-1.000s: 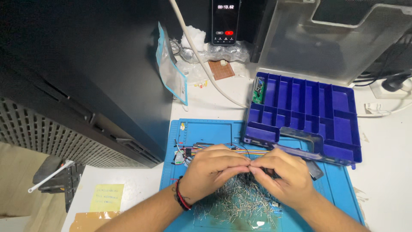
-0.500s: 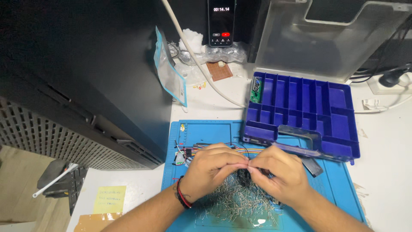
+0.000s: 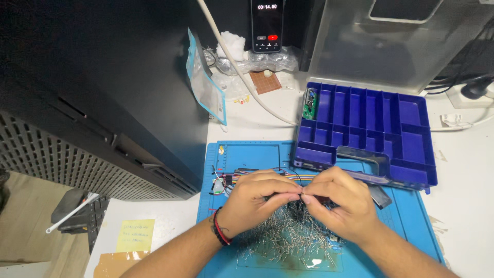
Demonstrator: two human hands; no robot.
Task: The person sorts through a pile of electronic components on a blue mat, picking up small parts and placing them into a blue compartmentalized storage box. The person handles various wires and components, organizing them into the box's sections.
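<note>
Crosswise, hands (image 3: 301, 198) pinch a thin pin (image 3: 301, 195).

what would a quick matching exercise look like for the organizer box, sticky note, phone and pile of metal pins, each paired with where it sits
Things:
1. organizer box
2. sticky note
3. phone
4. pile of metal pins

Places:
A. standing upright at the far edge of the desk
B. on the blue mat, under the two hands
C. lower left, on the white desk beside the mat
D. lying open on the right, its near edge over the mat

Pairs: 1-D, 2-C, 3-A, 4-B
</note>
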